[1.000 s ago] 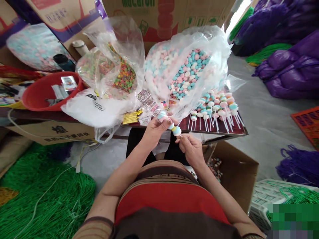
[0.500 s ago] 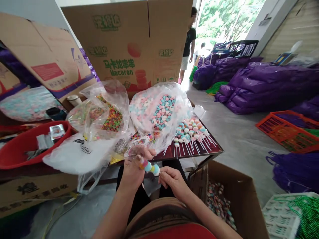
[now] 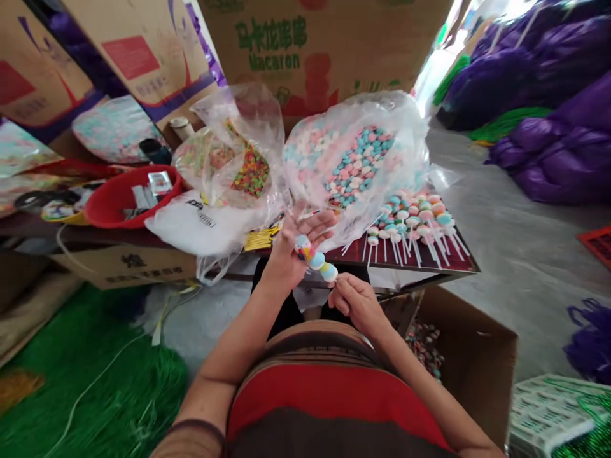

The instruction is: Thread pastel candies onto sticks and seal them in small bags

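Left hand (image 3: 291, 251) spread | right hand (image 3: 359, 302) pinching candy skewer (image 3: 317, 259) | cluttered table (image 3: 352, 256) — grey floor (image 3: 518, 254)

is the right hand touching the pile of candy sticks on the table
No, the right hand pinches the lower end of a separate candy skewer, apart from the pile on the table.

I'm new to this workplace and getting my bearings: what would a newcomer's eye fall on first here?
Probably the big clear bag of pink, white and blue candies at the middle of the table, with a heap of candy sticks to its right. In front, the right hand grips one candy stick by its lower end, its top by the open left hand. The red basin stands out at left.
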`<state>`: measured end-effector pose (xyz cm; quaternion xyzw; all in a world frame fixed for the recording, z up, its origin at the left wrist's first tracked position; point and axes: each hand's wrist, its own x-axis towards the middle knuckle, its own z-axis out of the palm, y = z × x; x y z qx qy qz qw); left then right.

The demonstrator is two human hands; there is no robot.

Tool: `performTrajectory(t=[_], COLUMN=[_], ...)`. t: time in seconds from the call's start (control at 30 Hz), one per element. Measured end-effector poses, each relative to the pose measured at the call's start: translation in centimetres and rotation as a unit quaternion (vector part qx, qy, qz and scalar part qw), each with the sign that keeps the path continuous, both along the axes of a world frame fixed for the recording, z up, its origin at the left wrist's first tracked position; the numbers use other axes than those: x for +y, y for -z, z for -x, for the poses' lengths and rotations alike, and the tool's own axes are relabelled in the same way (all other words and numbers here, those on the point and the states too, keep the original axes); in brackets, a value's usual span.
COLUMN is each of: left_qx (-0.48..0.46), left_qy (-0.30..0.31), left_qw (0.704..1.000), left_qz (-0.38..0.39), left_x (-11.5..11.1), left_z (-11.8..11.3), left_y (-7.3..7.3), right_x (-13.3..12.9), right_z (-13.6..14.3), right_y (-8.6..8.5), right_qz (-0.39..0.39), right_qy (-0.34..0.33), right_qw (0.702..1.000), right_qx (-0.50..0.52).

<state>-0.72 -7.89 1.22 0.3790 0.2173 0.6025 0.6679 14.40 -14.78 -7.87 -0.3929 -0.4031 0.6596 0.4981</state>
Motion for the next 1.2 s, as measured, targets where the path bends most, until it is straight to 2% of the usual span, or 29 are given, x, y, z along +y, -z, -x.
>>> performTrajectory(t=[0.07, 0.17, 0.23, 0.3, 0.4, 0.5, 0.63, 0.7, 0.87, 0.93, 1.07, 1.13, 1.2], left_qx=[0.007, 0.037, 0.063, 0.078, 0.059, 0.051, 0.084, 0.074, 0.049, 0.057, 0.104, 0.102, 0.08], left_qy=[-0.043, -0.072, -0.051, 0.001, 0.038, -0.001, -0.008, -0.002, -0.054, -0.028, 0.11, 0.103, 0.059], left_qw=[0.999, 0.996, 0.994, 0.995, 0.997, 0.999, 0.996, 0.997, 0.997, 0.998, 0.986, 0.988, 0.995], left_qz=[0.011, 0.046, 0.069, 0.067, 0.02, 0.001, 0.032, 0.033, 0.01, 0.02, 0.074, 0.049, 0.029], left_x=[0.1, -1.1, -1.9, -2.2, -1.1, 0.2, 0.2, 0.0, 0.7, 0.4, -0.7, -0.3, 0.9], left_z=[-0.6, -2.0, -2.6, -2.4, -1.1, -0.1, -0.5, -0.7, -0.3, -0.6, -0.9, -0.2, 0.9], left_y=[0.2, 1.8, 3.0, 3.7, 3.2, 2.3, 2.8, 3.1, 2.8, 3.5, 5.3, 5.2, 4.3], right_x=[0.0, -0.1, 0.0, 0.1, 0.4, 0.6, 1.0, 1.2, 1.1, 1.0, 1.1, 1.2, 1.1], right_z=[0.2, 0.7, 1.0, 1.1, 1.0, 1.1, 1.1, 0.7, 0.0, 0.4, 1.1, 1.0, 0.7], right_y=[-0.1, -0.6, -0.8, -1.0, -1.0, -0.8, -0.9, -1.1, -1.6, -1.7, -1.4, -1.0, -0.6], right_qz=[0.009, 0.017, 0.012, 0.005, 0.005, 0.013, 0.008, -0.008, -0.041, -0.031, -0.011, -0.005, 0.001], right_qy=[-0.006, 0.013, 0.03, 0.031, 0.015, -0.01, -0.013, -0.001, 0.001, 0.012, 0.011, -0.005, -0.017], right_qw=[1.0, 1.0, 0.999, 0.999, 0.999, 0.999, 1.0, 1.0, 0.988, 0.989, 0.997, 0.998, 0.998], right_qx=[-0.006, -0.007, 0.006, 0.027, 0.051, 0.044, 0.011, -0.02, -0.149, -0.147, -0.075, -0.055, -0.056])
